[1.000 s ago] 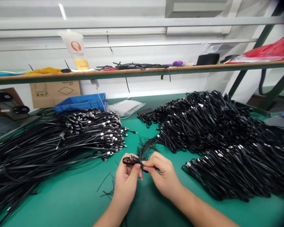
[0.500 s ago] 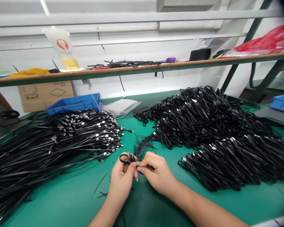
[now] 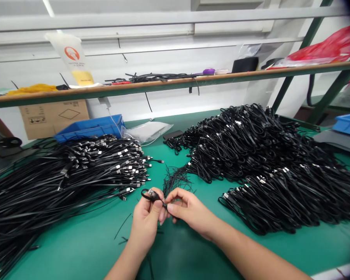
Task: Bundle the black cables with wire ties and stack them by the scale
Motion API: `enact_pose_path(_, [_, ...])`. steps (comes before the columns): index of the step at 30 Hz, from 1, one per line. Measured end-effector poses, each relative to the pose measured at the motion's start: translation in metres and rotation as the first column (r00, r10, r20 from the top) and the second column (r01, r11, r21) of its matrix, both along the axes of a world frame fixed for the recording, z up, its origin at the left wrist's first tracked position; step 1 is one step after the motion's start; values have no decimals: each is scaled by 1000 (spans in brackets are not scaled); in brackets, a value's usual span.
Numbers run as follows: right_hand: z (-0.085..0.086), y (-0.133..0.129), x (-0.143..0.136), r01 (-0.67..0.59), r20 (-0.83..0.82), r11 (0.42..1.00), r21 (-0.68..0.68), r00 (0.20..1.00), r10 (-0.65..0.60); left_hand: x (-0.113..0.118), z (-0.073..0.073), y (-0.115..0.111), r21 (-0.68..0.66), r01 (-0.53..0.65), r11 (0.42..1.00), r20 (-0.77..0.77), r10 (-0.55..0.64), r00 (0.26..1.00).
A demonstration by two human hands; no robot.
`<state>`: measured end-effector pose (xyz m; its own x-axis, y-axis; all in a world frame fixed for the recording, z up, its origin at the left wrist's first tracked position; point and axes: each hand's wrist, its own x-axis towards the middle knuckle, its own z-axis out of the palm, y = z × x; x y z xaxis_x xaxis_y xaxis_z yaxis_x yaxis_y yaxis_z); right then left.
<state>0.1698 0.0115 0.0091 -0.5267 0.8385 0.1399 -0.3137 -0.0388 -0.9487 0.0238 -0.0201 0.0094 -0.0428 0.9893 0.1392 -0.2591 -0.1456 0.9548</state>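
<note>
Near the middle of the green table, my left hand (image 3: 147, 217) is closed round a coiled black cable (image 3: 153, 195), its metal plug end and a small loop showing above the fingers. My right hand (image 3: 188, 210) pinches at the same bundle from the right, thumb and forefinger together on a dark part of it; the exact piece is small and partly hidden. Just beyond the hands lies a heap of thin black ties (image 3: 176, 179). Loose straight cables (image 3: 76, 179) with metal plugs spread over the left side. Coiled cables (image 3: 245, 147) are piled on the right.
Behind the left cables stand a blue tray (image 3: 90, 128) and a cardboard box (image 3: 54, 116). A clear plastic bag (image 3: 148, 131) lies at the back. Above runs a shelf (image 3: 111, 88) with a cup (image 3: 72, 58) on it. Another blue tray (image 3: 348, 124) is at far right.
Both hands have shifted slightly left in view with the bundle. The plug end has turned to show more of its metal face, and my right fingers have changed position on the bundle.
</note>
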Motion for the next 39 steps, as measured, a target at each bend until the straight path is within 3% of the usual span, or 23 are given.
enact_pose_path(3, [-2, 0, -1, -57, 57, 994, -94, 996, 62, -2, -2, 1, -10, 19, 1000, 20, -18, 1000])
enact_pose_path(8, [-3, -2, -3, -23, 121, 998, -55, 992, 29, -2, 4, 1, -37, -56, 998, -81, 53, 995])
enact_pose_path(11, [-4, -5, -2, 57, 229, 993, 104, 970, -79, -1, 8, 1, -72, -108, 991, -130, 98, 987])
enact_pose_path(12, [-4, -6, -1, 86, 283, 970, 225, 947, -150, 0, 9, 1, -81, -127, 989, -136, 115, 984])
enact_pose_path(14, [-6, -7, 0, 105, 344, 872, 477, 891, -295, 1, 9, 1, -91, -159, 983, -137, 145, 980])
enact_pose_path(16, [-7, -8, 1, 101, 341, 777, 621, 858, -384, 2, 7, 1, -95, -182, 979, -129, 169, 977])
enact_pose_path(19, [-10, -8, 2, 116, 328, 724, 680, 835, -442, 3, 4, 1, -95, -190, 977, -105, 180, 978])
enact_pose_path(22, [-11, -9, 2, 117, 329, 712, 692, 827, -456, 4, 2, 1, -62, -164, 985, -100, 157, 983])
enact_pose_path(25, [-9, -8, 2, 133, 333, 766, 629, 845, -419, 5, 1, 1, 33, -108, 994, -101, 111, 989])
enact_pose_path(27, [-7, -6, 1, 164, 326, 847, 507, 873, -364, 5, 0, 2, 111, -69, 991, -101, 80, 992])
enact_pose_path(29, [-5, -4, -1, 165, 272, 940, 298, 929, -250, 4, 0, 2, 171, -44, 984, -117, 65, 991])
enact_pose_path(31, [-3, -3, -1, 96, 163, 995, 37, 981, -101, 3, 0, 3, 204, -22, 979, -147, 52, 988])
enact_pose_path(35, [2, -4, 0, -57, -69, 939, -338, 997, 36, 1, 0, 3, 234, 11, 972, -160, 27, 987])
enact_pose_path(37, [3, -5, 1, -94, -128, 911, -401, 991, 46, 2, -2, 3, 253, 8, 967, -141, 28, 990])
enact_pose_path(39, [3, -6, -1, -81, -113, 918, -388, 993, 40, 3, -4, 4, 274, -3, 962, -128, 40, 991])
